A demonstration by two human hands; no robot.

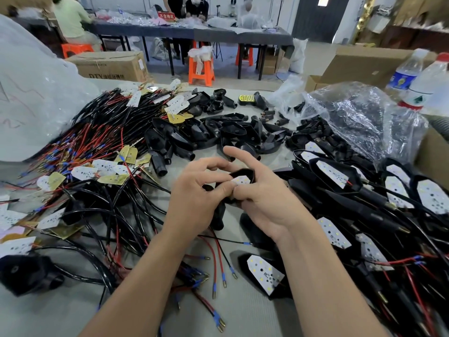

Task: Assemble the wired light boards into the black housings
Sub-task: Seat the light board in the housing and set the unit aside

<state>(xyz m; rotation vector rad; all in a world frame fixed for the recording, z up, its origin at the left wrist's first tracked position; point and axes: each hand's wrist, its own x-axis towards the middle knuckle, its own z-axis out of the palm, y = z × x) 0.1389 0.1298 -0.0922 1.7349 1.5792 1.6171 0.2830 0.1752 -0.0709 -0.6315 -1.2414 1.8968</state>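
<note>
At the table's middle both my hands hold one black housing (244, 173) with a white light board (241, 180) lying inside it. My left hand (194, 198) grips the housing's stem from the left, thumb on the board's edge. My right hand (264, 198) grips the housing from the right, thumb pressing the board, index finger raised. Red and black wires (217, 259) hang from the housing toward me. Loose wired boards (102, 166) are heaped at the left. Empty housings (230, 132) lie behind my hands. Assembled units (345, 176) are stacked at the right.
A clear plastic bag (359, 113) of black parts lies at the back right beside two water bottles (422, 83). A big white bag (31, 93) stands at the left. A cardboard box (432, 152) borders the right edge. People work at tables (194, 32) behind.
</note>
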